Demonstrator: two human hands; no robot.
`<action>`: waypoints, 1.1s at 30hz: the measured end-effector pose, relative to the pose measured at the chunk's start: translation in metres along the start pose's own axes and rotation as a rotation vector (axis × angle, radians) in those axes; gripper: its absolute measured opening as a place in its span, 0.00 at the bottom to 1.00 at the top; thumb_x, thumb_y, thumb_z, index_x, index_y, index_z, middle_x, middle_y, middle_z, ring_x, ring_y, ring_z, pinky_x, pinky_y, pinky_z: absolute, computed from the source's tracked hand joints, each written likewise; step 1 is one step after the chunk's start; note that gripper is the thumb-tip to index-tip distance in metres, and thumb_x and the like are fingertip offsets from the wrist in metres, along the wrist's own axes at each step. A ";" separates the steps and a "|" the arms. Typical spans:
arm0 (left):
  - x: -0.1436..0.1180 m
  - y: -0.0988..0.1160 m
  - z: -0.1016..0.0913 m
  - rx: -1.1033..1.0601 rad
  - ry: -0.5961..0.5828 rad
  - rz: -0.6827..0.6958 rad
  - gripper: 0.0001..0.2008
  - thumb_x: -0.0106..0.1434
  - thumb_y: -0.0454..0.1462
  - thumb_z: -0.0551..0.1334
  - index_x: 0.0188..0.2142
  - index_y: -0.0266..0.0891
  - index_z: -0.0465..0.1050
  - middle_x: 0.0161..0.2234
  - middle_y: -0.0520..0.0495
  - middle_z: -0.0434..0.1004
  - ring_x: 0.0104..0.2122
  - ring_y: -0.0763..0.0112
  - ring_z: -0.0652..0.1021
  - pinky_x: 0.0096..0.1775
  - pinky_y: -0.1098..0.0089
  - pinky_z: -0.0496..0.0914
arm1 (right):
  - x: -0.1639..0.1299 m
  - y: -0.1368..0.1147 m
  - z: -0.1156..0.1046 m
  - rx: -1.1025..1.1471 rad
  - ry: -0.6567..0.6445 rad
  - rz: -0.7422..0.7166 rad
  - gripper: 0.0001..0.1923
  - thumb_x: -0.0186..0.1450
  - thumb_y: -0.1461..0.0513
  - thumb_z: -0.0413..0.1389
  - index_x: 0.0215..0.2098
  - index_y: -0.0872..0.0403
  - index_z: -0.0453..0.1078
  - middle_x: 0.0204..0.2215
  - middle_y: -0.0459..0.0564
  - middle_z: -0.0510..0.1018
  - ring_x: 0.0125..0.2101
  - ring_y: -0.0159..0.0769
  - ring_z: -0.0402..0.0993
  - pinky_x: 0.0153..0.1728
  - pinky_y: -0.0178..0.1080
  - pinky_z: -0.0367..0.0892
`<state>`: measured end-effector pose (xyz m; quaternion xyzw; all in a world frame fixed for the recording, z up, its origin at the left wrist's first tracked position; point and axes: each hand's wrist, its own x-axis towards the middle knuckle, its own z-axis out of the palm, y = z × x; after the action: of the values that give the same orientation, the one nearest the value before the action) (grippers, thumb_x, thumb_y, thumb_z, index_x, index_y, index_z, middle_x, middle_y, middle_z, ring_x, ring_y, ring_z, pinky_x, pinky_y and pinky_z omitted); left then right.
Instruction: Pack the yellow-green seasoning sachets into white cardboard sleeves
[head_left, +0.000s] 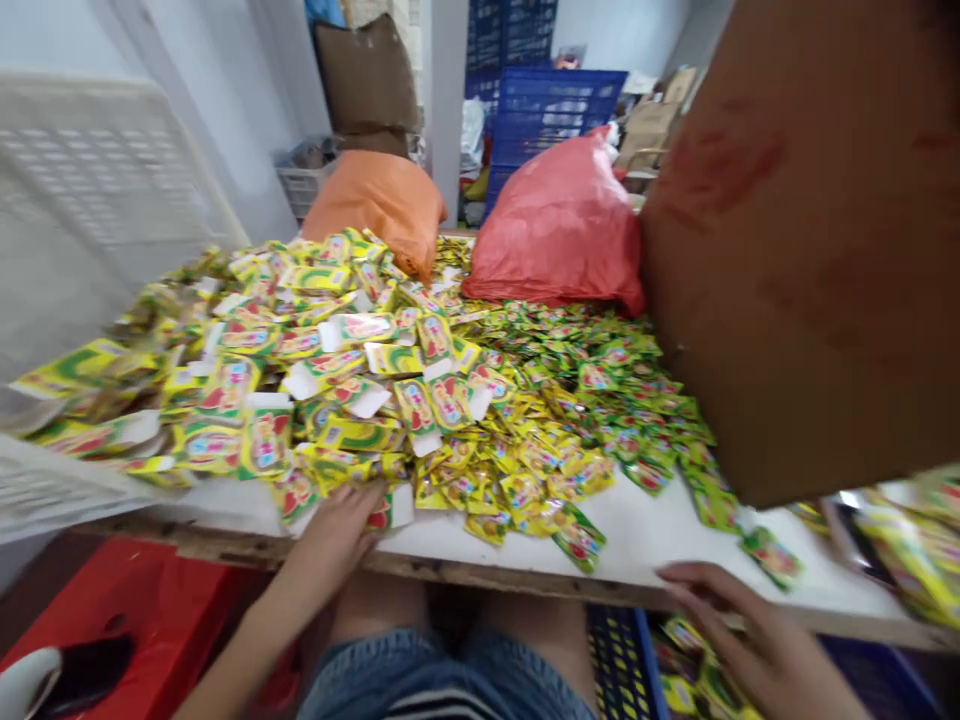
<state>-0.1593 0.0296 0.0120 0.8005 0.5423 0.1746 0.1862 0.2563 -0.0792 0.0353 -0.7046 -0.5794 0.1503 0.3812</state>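
Landmark: the white table [660,545], with its worn wooden front edge; everything below is placed against it.
Sachets: a broad heap of yellow-green sachets [420,400] covers most of the table top, thickest at the left and middle and thinning to single packets near the front edge; far too many to count.
Left hand [341,525]: palm down at the table's front edge, fingers spread loosely onto the nearest sachets, pressing or raking rather than pinching any one.
Right hand [750,640]: below the front edge at the right, open and relaxed, gripping nothing, hovering over more sachets lying in a blue crate [622,665] under the table.
Handling: the packets look light, thin and glossy, so likely slippery and apt to slide off one another; flat sealed ends look the surest place to pinch, and a sweep of the palm would move many at once.
Bags: two stuffed ones at the far side of the table, an orange bag [379,205] and a red plastic bag [559,230].
Cardboard box [810,250]: one, brown, looming over the table's right end.
White crate [97,190]: one, blurred, off the table's left end.
Hands counted: two, both the person's own.
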 end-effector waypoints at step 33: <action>0.009 0.078 0.028 -1.446 0.276 -0.633 0.23 0.38 0.39 0.72 0.35 0.35 0.72 0.28 0.49 0.79 0.29 0.65 0.78 0.30 0.68 0.74 | 0.059 -0.024 0.044 0.139 -0.213 0.006 0.07 0.60 0.59 0.53 0.31 0.56 0.66 0.23 0.44 0.70 0.25 0.33 0.66 0.26 0.32 0.61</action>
<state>-0.0803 0.0088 0.0267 0.2609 0.5144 0.5193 0.6306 0.2278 -0.0074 0.0369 -0.6581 -0.6028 0.2653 0.3648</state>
